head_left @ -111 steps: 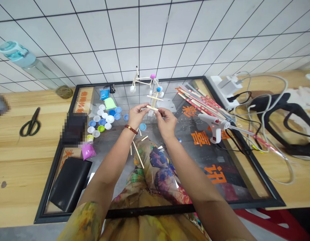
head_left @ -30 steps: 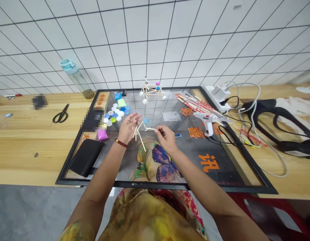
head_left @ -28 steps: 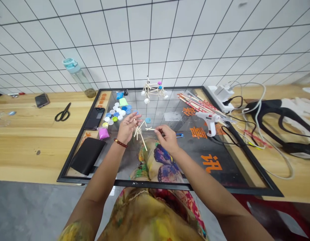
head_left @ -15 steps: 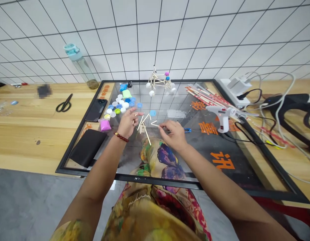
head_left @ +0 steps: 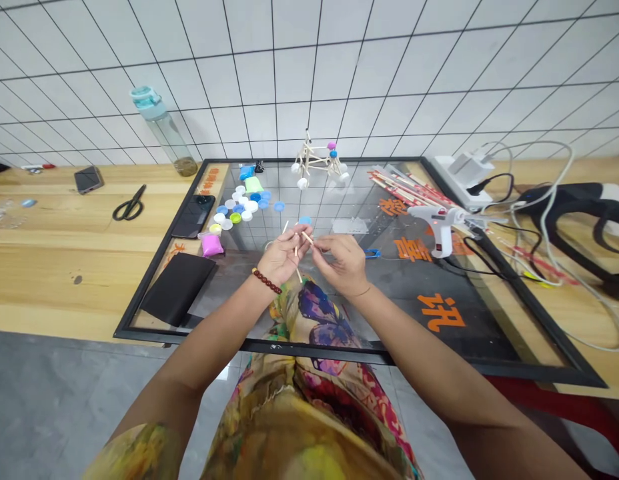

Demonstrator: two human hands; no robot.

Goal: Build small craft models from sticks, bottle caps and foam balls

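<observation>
Both my hands meet over the glass-topped board. My right hand [head_left: 342, 262] pinches the end of a short wooden stick [head_left: 307, 237] between thumb and fingertips. My left hand [head_left: 283, 259], with a beaded bracelet on its wrist, curls its fingers at the other end of that stick. Another stick [head_left: 296, 251] shows against the left fingers. Behind and below the left hand, loose sticks [head_left: 299, 275] lie on the glass, mostly hidden by it. Farther back stands a stick model [head_left: 317, 160] with white, blue and pink balls at its joints.
Bottle caps [head_left: 247, 215] and a pink clay packet [head_left: 211, 245] lie left of my hands, beside a black pouch [head_left: 178, 288]. To the right are a white glue gun [head_left: 442, 227], its cord, and wrapped sticks [head_left: 409, 190]. A bottle [head_left: 167, 133] stands by the wall.
My left hand has moved right, in front of the loose sticks, and now meets my right hand at the stick. The right hand has shifted only slightly and keeps its pinch.
</observation>
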